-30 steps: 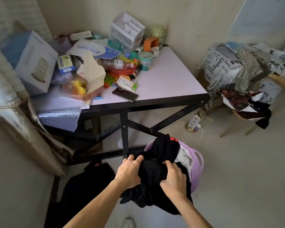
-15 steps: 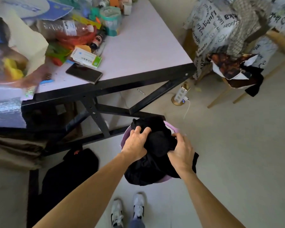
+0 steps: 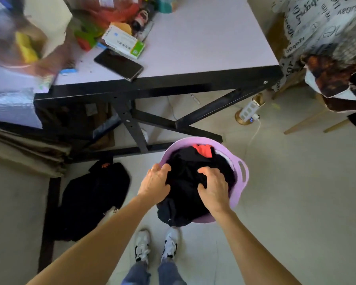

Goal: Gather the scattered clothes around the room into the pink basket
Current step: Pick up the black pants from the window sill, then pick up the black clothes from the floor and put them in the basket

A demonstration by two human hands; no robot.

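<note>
Hands first: both are down on the black garment (image 3: pixel 184 182) that sits in the pink basket (image 3: pixel 242 171). The left hand (image 3: pixel 155 179) is at the basket's left rim, its fingers bent over the edge of the cloth and gripping it. The right hand (image 3: pixel 213 188) lies further right on the same bundle, fingers arched and dug into the fabric, thumb tucked against a fold, so it too has hold of the cloth rather than lying flat. A loose end of the garment spills over the near rim toward the person's white shoes (image 3: pixel 144 245).

The basket stands on the pale floor just in front of the black-framed table (image 3: pixel 203 38). At its far side a red piece (image 3: pixel 203 150) and a strip of white show beside the black cloth. A second black garment (image 3: pixel 95 194) lies on the floor to the left, near the table's foot. More clothes are heaped on the chair (image 3: pixel 305 125) to the right. A phone (image 3: pixel 118 63) lies near the table's front edge, and a socket tower (image 3: pixel 249 112) stands on the floor between table and chair.

A second ago the bundle was bunched up in both hands above the basket. Half a second ago it covered nearly the whole basket mouth. Now it is lower, inside the walls, and the far rim and the red piece are uncovered.
</note>
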